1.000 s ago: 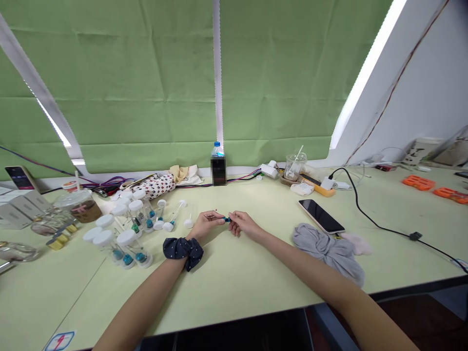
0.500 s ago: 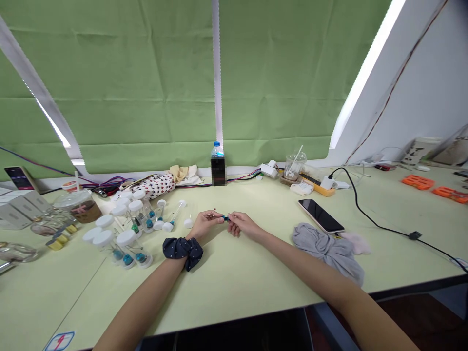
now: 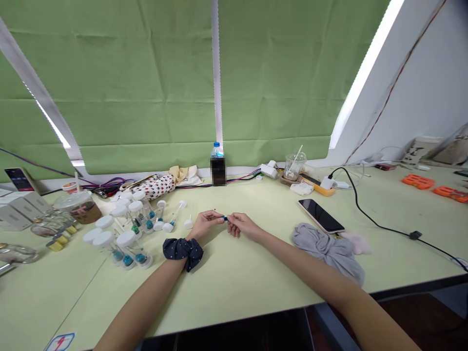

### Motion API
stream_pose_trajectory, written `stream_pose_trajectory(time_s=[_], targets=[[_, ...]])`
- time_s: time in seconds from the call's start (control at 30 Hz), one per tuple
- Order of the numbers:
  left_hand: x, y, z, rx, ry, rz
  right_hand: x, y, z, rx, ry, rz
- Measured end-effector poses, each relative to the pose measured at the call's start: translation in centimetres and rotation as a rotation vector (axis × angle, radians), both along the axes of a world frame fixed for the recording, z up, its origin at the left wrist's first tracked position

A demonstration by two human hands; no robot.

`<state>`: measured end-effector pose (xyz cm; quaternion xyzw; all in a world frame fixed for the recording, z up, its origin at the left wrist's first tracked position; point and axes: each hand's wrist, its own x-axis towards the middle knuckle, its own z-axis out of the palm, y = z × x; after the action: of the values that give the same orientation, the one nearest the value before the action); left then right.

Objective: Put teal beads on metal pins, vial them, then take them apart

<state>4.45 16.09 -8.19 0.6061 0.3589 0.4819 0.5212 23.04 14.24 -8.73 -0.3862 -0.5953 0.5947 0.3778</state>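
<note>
Over the middle of the table, my left hand (image 3: 205, 224) pinches one end of a small dark-blue piece (image 3: 225, 218). My right hand (image 3: 244, 225) grips its other end between thumb and fingertips, the remaining fingers curled under. The fingers cover most of the piece, so its kind cannot be made out. A thin pin-like bit with a reddish tip shows above the left fingers. Left of my hands stand clear tubes with white caps (image 3: 126, 238), several holding blue lumps and thin sticks. Smaller tubes (image 3: 178, 214) lie or stand nearer my left hand.
A phone (image 3: 321, 216) and a grey cloth (image 3: 323, 248) lie to the right. A bottle (image 3: 217, 151) stands by the green blind. Behind the tubes is a lidded drink cup (image 3: 83, 207). A black cable (image 3: 369, 212) crosses the right side, near orange plastic parts (image 3: 418, 181).
Both hands keep their place and their pinch on the small blue piece. Its visible part looks slightly turned.
</note>
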Motion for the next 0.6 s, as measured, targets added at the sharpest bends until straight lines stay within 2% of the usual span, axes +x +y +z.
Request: stream_pose_trajectory(time_s=[0.17,0.47,0.6], targets=[[-0.01,0.07,-0.16,0.046,0.02,-0.005,0.05,-0.08,0.11,0.022,0.017,-0.018],[0.01,-0.5,0.29,-0.046,-0.024,-0.081,0.2,-0.23,0.21,0.028,0.023,-0.006],[0.23,-0.64,0.44,-0.039,-0.033,-0.054,0.16,-0.11,-0.01,0.022,0.006,-0.023]])
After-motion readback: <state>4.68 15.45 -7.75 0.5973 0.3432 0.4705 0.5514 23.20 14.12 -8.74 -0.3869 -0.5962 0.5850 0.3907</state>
